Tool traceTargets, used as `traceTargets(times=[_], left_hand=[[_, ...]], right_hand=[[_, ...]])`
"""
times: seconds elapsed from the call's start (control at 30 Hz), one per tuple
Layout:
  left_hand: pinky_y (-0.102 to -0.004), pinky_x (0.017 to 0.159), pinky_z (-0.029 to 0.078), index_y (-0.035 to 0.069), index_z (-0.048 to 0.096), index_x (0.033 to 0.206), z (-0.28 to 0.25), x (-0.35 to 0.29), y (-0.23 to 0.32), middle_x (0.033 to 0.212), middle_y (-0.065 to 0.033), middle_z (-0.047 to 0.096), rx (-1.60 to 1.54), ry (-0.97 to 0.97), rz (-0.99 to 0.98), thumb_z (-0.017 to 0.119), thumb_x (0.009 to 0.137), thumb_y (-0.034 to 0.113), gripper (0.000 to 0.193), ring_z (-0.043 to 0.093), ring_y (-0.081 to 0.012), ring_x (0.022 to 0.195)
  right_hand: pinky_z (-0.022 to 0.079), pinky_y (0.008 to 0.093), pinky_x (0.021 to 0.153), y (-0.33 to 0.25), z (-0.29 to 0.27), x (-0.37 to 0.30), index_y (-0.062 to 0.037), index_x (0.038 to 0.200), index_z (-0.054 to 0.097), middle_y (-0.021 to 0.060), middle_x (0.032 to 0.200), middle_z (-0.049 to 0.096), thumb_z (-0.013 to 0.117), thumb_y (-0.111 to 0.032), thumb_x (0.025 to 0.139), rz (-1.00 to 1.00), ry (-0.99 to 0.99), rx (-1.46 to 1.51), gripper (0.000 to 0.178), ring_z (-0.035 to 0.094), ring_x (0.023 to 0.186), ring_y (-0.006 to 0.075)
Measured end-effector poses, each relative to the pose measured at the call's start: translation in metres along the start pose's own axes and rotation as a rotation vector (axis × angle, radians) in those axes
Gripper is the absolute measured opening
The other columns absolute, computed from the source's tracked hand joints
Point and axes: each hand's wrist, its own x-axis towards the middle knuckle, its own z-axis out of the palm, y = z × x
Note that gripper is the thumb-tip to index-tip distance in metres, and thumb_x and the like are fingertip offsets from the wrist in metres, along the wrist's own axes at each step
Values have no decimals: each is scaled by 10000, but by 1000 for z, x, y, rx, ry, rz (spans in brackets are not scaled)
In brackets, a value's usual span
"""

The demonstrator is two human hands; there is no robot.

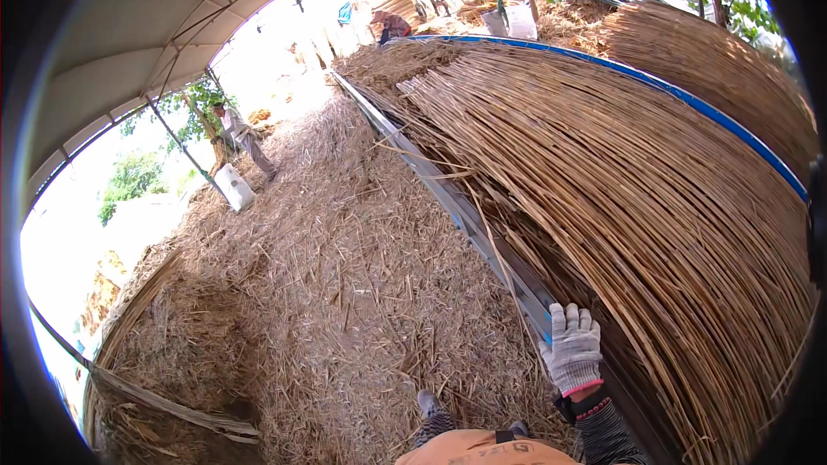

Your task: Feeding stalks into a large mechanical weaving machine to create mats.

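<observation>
My right hand point(573, 344), in a grey knit glove with a pink cuff, rests palm down on the metal rail point(465, 215) along the near edge of a long bed. Its fingers lie stretched out over the rail and hold nothing that I can see. Beside it, a broad layer of long dry reed stalks point(620, 172) covers the bed, the stalks lying nearly side by side. A few loose stalks stick out past the rail. My left hand is out of view.
Trampled straw point(345, 293) covers the ground. A wooden pole point(172, 405) lies at the lower left. A blue edge strip point(655, 82) bounds the bed's far side, with a reed pile point(715, 69) behind. One person point(245, 138) stands far left near a white sack point(234, 188); another point(392, 26) bends at the far end.
</observation>
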Motion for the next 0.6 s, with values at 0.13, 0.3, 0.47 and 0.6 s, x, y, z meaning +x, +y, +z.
traceTargets(times=[0.13,0.3,0.47,0.6], left_hand=[[-449,1063,476,139,669,1330,-16,17,2,1334,-183,666,2,-14,-2,652,936,480,522,620,-351,1240],[-455,1060,478,131,672,1321,-43,46,-4,1323,-183,672,-21,-25,-2,661,936,473,515,625,-355,1232],[-461,1057,479,124,675,1313,-84,87,-24,1311,-183,679,-19,-58,-7,669,936,465,508,629,-358,1225],[-465,1054,481,118,677,1306,-127,127,-35,1302,-183,684,-8,-100,-8,676,936,459,503,633,-361,1219]], right_hand=[[431,543,1053,2,-2,2,-104,1483,423,182,1413,508,847,-424,766,13,-23,-9,892,501,1297,393],[440,538,1035,-5,-10,6,-106,1460,417,151,1416,498,844,-464,770,98,53,81,887,501,1297,379],[452,548,1038,-15,0,10,-105,1456,426,137,1437,508,858,-448,752,235,17,-89,894,527,1289,391],[442,538,1042,-15,-1,6,-85,1439,467,149,1421,540,848,-433,768,255,16,-146,846,543,1273,382]])
